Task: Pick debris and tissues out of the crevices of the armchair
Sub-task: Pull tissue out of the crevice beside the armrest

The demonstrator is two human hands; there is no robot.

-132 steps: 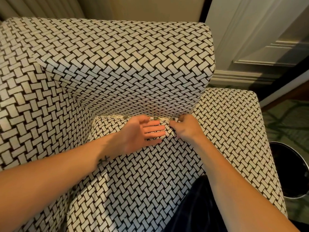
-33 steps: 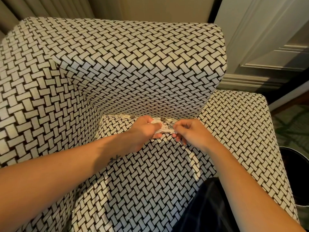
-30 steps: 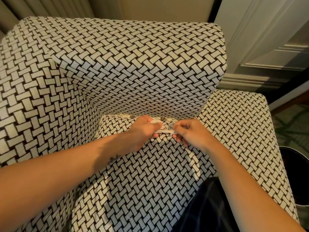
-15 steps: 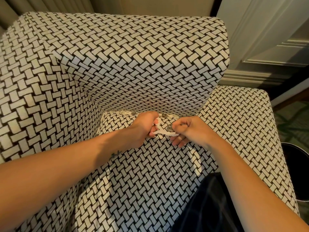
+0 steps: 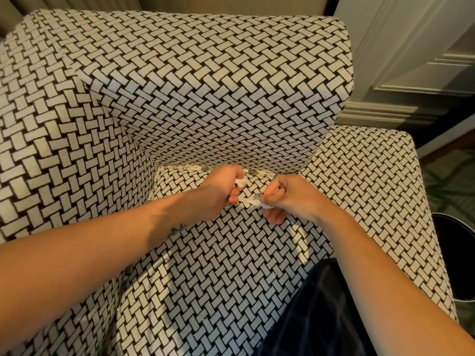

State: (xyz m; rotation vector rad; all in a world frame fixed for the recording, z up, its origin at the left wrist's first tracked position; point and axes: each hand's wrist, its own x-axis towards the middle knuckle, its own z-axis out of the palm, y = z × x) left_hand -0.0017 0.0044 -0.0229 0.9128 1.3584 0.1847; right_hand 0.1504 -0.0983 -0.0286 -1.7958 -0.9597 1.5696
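I have the left grip (image 5: pixel 222 192) curled round one end of the tissue (image 5: pixel 247 200) and the right grip (image 5: pixel 291 199) pinching the other end. It is just clear of the armchair (image 5: pixel 218 265) back crevice (image 5: pixel 180 167), where more debris (image 5: pixel 252 172) lies. Two holds likely stop tearing.

Both bare forearms reach forward, left hand (image 5: pixel 220 191) and right hand (image 5: pixel 291 199) close together, fingers curled around tissue (image 5: pixel 247 200).

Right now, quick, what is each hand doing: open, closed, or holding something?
Left hand: closed, gripping one end of the tissue.
Right hand: closed, pinching the other end of that tissue.
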